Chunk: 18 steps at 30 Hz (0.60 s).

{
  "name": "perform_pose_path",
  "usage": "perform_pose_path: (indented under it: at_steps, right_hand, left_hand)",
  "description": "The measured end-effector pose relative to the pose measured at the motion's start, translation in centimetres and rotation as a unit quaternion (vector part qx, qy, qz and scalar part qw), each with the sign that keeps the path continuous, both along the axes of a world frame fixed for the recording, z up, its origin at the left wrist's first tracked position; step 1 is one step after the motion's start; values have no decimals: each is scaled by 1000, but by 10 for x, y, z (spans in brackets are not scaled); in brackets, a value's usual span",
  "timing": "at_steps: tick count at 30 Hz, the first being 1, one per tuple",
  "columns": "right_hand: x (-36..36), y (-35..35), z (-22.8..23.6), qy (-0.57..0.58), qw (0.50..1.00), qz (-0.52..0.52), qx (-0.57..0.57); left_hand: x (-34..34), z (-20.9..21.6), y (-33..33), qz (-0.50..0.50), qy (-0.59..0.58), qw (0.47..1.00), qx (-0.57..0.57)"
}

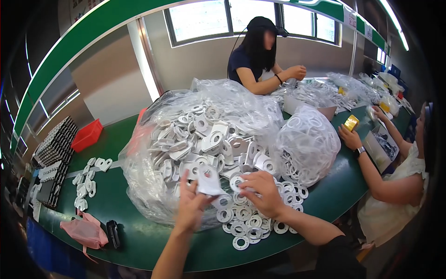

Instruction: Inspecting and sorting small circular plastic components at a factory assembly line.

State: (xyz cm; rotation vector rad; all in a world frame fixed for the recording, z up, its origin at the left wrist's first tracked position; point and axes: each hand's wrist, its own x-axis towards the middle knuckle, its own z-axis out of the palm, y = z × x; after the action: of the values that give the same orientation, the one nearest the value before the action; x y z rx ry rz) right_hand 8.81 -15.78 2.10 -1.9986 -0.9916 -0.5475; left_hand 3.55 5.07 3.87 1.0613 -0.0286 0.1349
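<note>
My left hand (191, 204) grips a white plastic plate with a round hole (209, 183), slightly blurred, in front of the heap. To its right, my right hand (264, 194) pinches a flat white ring (235, 183) by its edge; the two pieces are apart. Behind them, a big clear plastic bag (134, 179) lies wide open, full of white plates (174, 146) like the one I hold. More white rings (241, 242) lie loose on the table below my right hand. A second clear bag (309, 139), bulging with rings, stands to the right.
The green table (153, 251) carries several white plates (82, 188) at left, beside stacked dark trays (55, 142) and a red bin (87, 135). A pink pouch (86, 231) and a black case (113, 234) lie near the front edge. Two people work across and at right.
</note>
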Motion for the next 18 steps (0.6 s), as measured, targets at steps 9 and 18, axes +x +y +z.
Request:
perform_pose_path:
  at_steps: [9,18]
  right_hand:
    - [-7,-1,3,30,996,66,49]
    - [-10,2,-2,-49,991,99,77]
  left_hand:
    - [-19,-21,-33,-218,86,958,-165]
    - [-18,-28,-38,-178,161,966,-93]
